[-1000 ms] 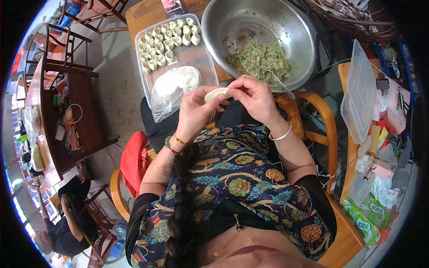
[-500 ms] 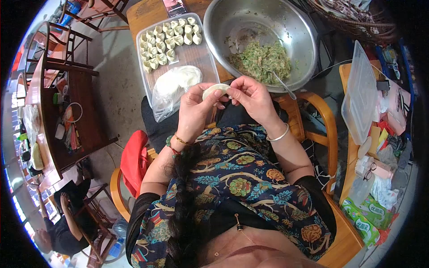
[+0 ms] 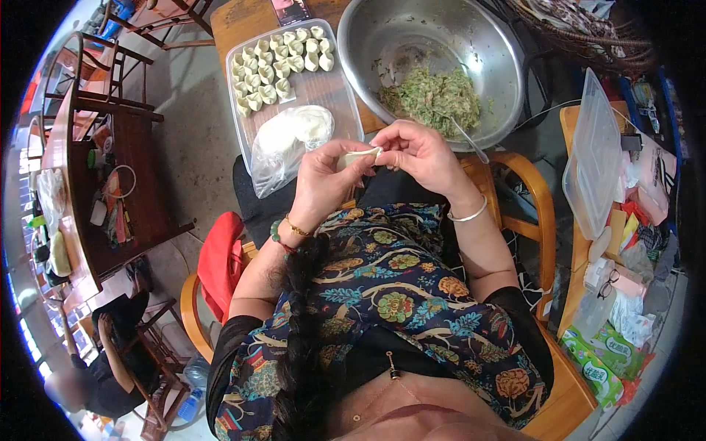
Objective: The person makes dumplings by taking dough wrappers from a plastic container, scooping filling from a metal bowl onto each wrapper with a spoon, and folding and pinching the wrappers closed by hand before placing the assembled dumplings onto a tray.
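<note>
White wrapper point(image 3: 356, 157) — pinched, green pack point(image 3: 598, 373) — "优酸乳"

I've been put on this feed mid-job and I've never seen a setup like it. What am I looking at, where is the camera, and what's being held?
There is no machine here: a seated person works with two bare hands. The view comes from one camera worn on the head, looking forward and down, so the person's own body fills the bottom. Both the left hand and the right hand pinch a folded dough wrapper.

Beyond them, a clear plastic tray rests partly on a wooden table. In it are rows of folded dumplings and, nearer the hands, white dough in a clear bag. Beside the tray, a large metal bowl holds greenish filling with a utensil handle sticking out.
</note>
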The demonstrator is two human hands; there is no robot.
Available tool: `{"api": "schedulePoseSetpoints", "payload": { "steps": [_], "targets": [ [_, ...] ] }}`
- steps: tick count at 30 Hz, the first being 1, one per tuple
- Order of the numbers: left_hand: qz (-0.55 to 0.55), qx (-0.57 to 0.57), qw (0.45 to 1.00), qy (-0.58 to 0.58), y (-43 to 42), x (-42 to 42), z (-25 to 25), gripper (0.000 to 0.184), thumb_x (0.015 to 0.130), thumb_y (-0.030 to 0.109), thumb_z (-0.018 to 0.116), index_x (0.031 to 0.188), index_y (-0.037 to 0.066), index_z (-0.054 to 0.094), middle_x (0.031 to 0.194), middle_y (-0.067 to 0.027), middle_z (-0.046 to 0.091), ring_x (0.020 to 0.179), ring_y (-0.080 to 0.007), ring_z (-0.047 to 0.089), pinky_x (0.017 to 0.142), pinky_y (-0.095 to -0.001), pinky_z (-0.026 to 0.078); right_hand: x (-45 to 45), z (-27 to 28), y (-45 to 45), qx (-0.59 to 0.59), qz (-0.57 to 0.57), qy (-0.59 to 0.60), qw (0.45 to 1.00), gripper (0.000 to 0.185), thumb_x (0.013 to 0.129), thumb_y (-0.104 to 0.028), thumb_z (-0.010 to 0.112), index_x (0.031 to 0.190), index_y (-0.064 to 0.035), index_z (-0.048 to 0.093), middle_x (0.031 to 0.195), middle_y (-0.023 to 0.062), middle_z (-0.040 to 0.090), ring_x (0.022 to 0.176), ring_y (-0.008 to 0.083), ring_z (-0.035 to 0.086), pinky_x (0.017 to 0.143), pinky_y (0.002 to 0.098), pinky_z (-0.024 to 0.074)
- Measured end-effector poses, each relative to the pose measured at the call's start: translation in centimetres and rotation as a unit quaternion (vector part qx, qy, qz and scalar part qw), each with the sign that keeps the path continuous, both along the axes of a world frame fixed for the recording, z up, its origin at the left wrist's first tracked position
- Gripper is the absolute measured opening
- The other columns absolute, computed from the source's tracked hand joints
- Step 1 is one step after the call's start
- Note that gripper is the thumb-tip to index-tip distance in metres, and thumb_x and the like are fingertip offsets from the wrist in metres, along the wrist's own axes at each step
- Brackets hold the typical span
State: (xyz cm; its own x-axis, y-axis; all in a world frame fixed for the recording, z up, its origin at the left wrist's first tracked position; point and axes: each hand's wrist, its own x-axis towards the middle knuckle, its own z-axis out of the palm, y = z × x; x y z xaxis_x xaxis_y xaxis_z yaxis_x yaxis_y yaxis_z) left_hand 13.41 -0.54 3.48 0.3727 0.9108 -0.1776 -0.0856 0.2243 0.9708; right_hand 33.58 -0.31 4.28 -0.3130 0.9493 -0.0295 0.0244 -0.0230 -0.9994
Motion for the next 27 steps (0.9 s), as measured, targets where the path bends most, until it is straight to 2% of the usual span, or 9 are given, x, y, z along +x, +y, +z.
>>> {"api": "schedulePoseSetpoints", "payload": {
  "steps": [4, 6, 10, 12, 16, 18, 24, 25, 27],
  "targets": [
    [-0.004, -0.003, 1.000, 0.020, 0.0, 0.1, 0.6, 0.016, 0.093, 0.008, 0.067, 0.105, -0.002, 0.065, 0.092, -0.0066, 0.071, 0.078, -0.0088, 0.067, 0.062, -0.0207, 0.053, 0.1, -0.1, 0.0, -0.013, -0.020, -0.006, 1.000, 0.012, 0.087, -0.003, 0.072, 0.098, 0.0003, 0.067, 0.083, -0.0004, 0.064, 0.075, 0.0053, 0.060, 0.069, 0.0223, 0.0518],
    [0.057, -0.029, 0.993, -0.096, -0.1, 0.5, 1.1, 0.014, 0.094, 0.007, 0.066, 0.103, -0.003, 0.063, 0.092, -0.0079, 0.071, 0.077, -0.0087, 0.067, 0.061, -0.0208, 0.053, 0.1, 0.2, 0.0, 0.049, -0.048, -0.061, 0.996, 0.005, 0.086, -0.002, 0.072, 0.090, 0.0002, 0.068, 0.081, 0.0010, 0.063, 0.071, 0.0071, 0.061, 0.065, 0.0233, 0.0503],
    [0.074, -0.044, 0.993, -0.077, -0.1, 0.3, 0.8, 0.013, 0.094, 0.007, 0.065, 0.102, -0.004, 0.061, 0.090, -0.0084, 0.071, 0.073, -0.0081, 0.066, 0.059, -0.0206, 0.052, -0.1, 1.0, -0.2, 0.094, -0.062, -0.083, 0.990, 0.004, 0.084, -0.002, 0.073, 0.085, -0.0011, 0.068, 0.079, 0.0029, 0.063, 0.070, 0.0093, 0.060, 0.062, 0.0238, 0.0482],
    [0.049, -0.013, 0.998, -0.023, 0.0, 0.1, 0.3, 0.014, 0.094, 0.008, 0.065, 0.103, -0.004, 0.062, 0.087, -0.0071, 0.071, 0.069, -0.0071, 0.064, 0.059, -0.0201, 0.051, -0.2, 1.4, -0.1, 0.208, -0.052, -0.161, 0.963, 0.007, 0.082, -0.003, 0.074, 0.086, -0.0018, 0.068, 0.078, 0.0038, 0.061, 0.069, 0.0107, 0.060, 0.060, 0.0237, 0.0473],
    [0.041, 0.024, 0.999, -0.008, -0.1, 0.2, 0.2, 0.015, 0.094, 0.009, 0.066, 0.103, -0.003, 0.064, 0.083, -0.0052, 0.071, 0.068, -0.0061, 0.063, 0.058, -0.0193, 0.050, -0.8, 1.9, -0.2, 0.211, -0.059, -0.177, 0.959, 0.010, 0.081, -0.005, 0.075, 0.087, -0.0020, 0.068, 0.078, 0.0050, 0.062, 0.070, 0.0135, 0.060, 0.061, 0.0259, 0.0481],
    [0.009, 0.039, 0.998, 0.040, -0.1, 0.0, 0.1, 0.014, 0.094, 0.008, 0.066, 0.103, -0.003, 0.065, 0.093, -0.0055, 0.071, 0.080, -0.0090, 0.066, 0.069, -0.0221, 0.053, -1.3, 1.7, -0.2, 0.100, -0.111, -0.086, 0.985, 0.013, 0.080, -0.006, 0.076, 0.088, -0.0012, 0.067, 0.079, 0.0056, 0.062, 0.069, 0.0156, 0.060, 0.062, 0.0285, 0.0488],
    [-0.027, 0.111, 0.978, 0.175, 0.1, -0.3, 0.4, 0.017, 0.095, 0.008, 0.065, 0.105, -0.005, 0.064, 0.092, -0.0061, 0.071, 0.084, -0.0095, 0.066, 0.072, -0.0224, 0.054, -0.4, 1.7, 0.1, 0.208, -0.031, -0.198, 0.957, 0.012, 0.082, -0.006, 0.074, 0.088, -0.0002, 0.067, 0.080, 0.0085, 0.063, 0.070, 0.0199, 0.062, 0.063, 0.0315, 0.0493],
    [-0.026, 0.111, 0.978, 0.175, 0.1, -0.1, 0.5, 0.017, 0.095, 0.008, 0.065, 0.105, -0.005, 0.064, 0.092, -0.0061, 0.071, 0.084, -0.0095, 0.066, 0.072, -0.0224, 0.054, -0.3, 1.7, 0.1, 0.208, -0.030, -0.198, 0.957, 0.012, 0.082, -0.006, 0.074, 0.088, -0.0002, 0.067, 0.080, 0.0085, 0.063, 0.070, 0.0199, 0.062, 0.063, 0.0315, 0.0493],
    [0.043, 0.058, 0.997, 0.029, -0.1, 0.4, 0.7, 0.022, 0.091, 0.006, 0.068, 0.110, -0.004, 0.062, 0.092, -0.0087, 0.072, 0.074, -0.0079, 0.065, 0.067, -0.0218, 0.054, -0.2, 1.7, 0.1, 0.227, -0.052, -0.214, 0.948, 0.010, 0.082, -0.006, 0.073, 0.087, 0.0000, 0.066, 0.080, 0.0097, 0.063, 0.070, 0.0217, 0.062, 0.063, 0.0322, 0.0492]
  ]
}}
